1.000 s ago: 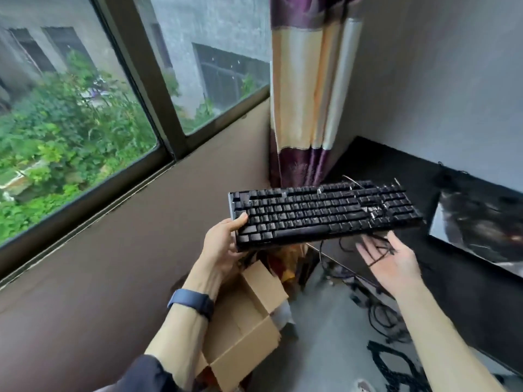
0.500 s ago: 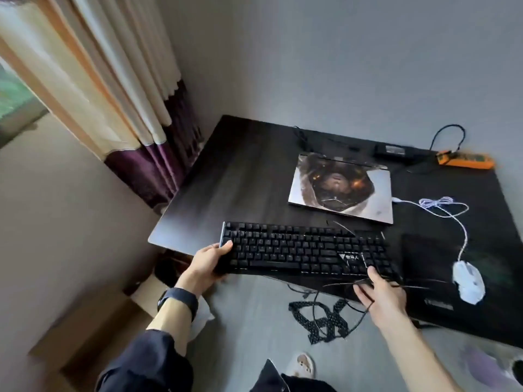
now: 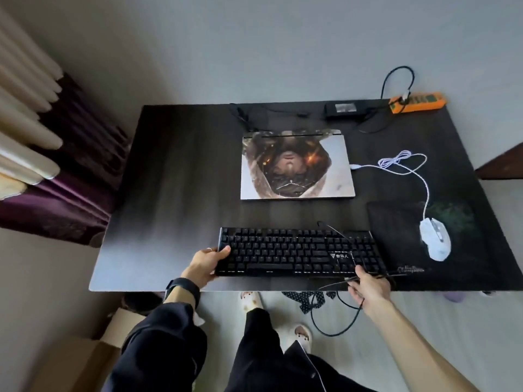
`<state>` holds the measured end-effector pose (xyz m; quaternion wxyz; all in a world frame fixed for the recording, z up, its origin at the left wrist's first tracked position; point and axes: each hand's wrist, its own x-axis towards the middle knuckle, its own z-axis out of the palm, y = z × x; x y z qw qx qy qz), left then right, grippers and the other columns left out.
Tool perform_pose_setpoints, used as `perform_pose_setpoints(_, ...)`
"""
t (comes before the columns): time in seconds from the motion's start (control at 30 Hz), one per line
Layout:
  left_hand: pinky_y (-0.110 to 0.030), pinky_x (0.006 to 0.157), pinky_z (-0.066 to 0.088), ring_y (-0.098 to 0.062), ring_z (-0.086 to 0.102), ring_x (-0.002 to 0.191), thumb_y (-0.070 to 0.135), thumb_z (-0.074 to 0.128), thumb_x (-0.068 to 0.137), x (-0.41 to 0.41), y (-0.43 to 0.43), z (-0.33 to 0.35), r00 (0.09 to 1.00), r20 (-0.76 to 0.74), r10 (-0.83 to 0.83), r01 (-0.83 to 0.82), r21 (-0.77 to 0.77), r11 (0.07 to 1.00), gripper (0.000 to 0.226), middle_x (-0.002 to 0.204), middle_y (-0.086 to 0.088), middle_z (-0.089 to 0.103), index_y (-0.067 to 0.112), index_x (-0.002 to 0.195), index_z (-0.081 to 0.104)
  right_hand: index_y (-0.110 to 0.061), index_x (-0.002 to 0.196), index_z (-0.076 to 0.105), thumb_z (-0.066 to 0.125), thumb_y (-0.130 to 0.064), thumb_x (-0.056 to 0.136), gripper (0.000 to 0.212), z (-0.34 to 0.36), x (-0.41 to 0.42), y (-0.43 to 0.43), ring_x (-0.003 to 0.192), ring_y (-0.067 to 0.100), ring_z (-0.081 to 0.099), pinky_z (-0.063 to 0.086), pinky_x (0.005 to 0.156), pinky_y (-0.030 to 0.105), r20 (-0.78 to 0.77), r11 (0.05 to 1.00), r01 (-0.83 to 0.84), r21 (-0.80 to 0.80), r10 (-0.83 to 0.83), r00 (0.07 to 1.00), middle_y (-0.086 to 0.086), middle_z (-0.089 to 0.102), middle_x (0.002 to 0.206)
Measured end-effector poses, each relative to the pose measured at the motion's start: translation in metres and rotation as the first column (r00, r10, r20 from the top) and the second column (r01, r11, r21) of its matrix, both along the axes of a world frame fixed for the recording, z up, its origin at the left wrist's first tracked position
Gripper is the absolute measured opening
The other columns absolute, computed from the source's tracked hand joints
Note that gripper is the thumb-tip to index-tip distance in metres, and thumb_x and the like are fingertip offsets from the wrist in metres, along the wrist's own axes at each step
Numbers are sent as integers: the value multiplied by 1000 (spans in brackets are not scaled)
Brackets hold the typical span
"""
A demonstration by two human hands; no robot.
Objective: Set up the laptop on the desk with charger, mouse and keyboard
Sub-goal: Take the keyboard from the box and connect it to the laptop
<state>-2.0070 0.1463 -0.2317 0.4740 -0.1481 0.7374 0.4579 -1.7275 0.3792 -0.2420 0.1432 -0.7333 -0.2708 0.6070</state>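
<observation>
Head view, looking down on a dark worktop [image 3: 175,179] set against a grey wall. A black keyboard [image 3: 297,251] lies across its near edge, in front of the person. The left grip [image 3: 208,264], a bare hand with a dark band at the wrist, holds the keyboard's left end, thumb on top of the keys and fingers wrapped round the edge. The right grip [image 3: 369,288], also a bare hand, pinches the keyboard's near right corner with the thumb on its front edge; a black cable [image 3: 334,321] runs through these fingers and loops down toward the floor. It is unclear whether the keyboard rests fully on the worktop. Behind the keyboard, well apart, sits a closed laptop [image 3: 295,165] with a picture on its lid. To the right, a white mouse [image 3: 434,239] sits on a dark mouse pad [image 3: 396,222], its white cord [image 3: 402,162] leading to the laptop's right side. At the back edge lie a black charger brick [image 3: 343,108] and an orange power strip [image 3: 417,101]. A curtain [image 3: 42,137] hangs at left.
</observation>
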Motion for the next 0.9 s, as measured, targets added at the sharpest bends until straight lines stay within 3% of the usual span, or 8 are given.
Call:
perform_pose_setpoints(0.13,-35,74,57,-26,68,94,18,73,88,-23,13,-23,999,-9,-39,39,-45,998,27,107,-13,71,9,112,65,-6,86,52,69,-16,95,22,-11,-19,7,75,23,64,56,45,24,40,998,54,-11,-54,998,12,62,87)
perform_pose_setpoints(0.2,-44,81,59,-27,69,97,17,77,84,-33,14,-33,997,-20,-77,75,-94,993,30,108,-12,72,13,112,66,-2,92,55,67,-14,96,18,-12,-29,12,86,27,66,60,64,33,49,999,44,-22,-43,998,14,62,98)
perform_pose_setpoints(0.27,-48,81,60,-25,70,96,17,80,81,-43,14,-39,994,-30,-105,100,-133,986,32,107,-8,73,16,110,67,1,112,57,67,-14,96,24,-14,-40,17,96,28,64,58,83,40,79,999,19,-28,-17,997,14,63,104)
perform_pose_setpoints(0.33,-49,79,60,-23,70,96,20,82,78,-48,13,-45,993,-31,-116,111,-146,983,42,106,-4,73,16,117,66,0,122,55,68,-16,96,33,-21,-46,20,96,27,65,56,89,40,120,1000,14,-13,-12,993,11,65,92)
perform_pose_setpoints(0.5,-42,83,60,-22,69,97,30,80,79,-47,6,-51,962,-144,-231,187,-267,945,46,108,0,73,21,121,64,5,120,58,68,-20,96,36,-35,-54,12,74,21,66,56,65,32,214,999,-28,-23,33,976,16,69,87)
perform_pose_setpoints(0.6,-34,92,53,-22,68,101,33,78,80,-43,4,-53,921,-242,-304,222,-314,923,49,110,-1,73,21,125,63,7,118,60,68,-18,96,34,-40,-57,9,80,26,67,58,67,34,273,999,-39,-2,38,961,20,68,92)
perform_pose_setpoints(0.8,-29,94,47,-23,66,107,30,76,83,-36,7,-50,915,-312,-256,173,-270,947,47,113,-6,72,19,127,63,10,109,64,70,-16,94,31,-39,-62,13,75,27,67,59,80,39,288,998,-57,20,49,956,13,64,74)
perform_pose_setpoints(0.9,-33,96,49,-26,65,107,29,74,85,-41,9,-47,915,-322,-243,153,-280,948,44,113,-7,71,22,127,64,12,112,64,72,-14,93,33,-35,-61,12,78,29,68,60,71,35,258,999,-47,-3,46,965,16,65,78)
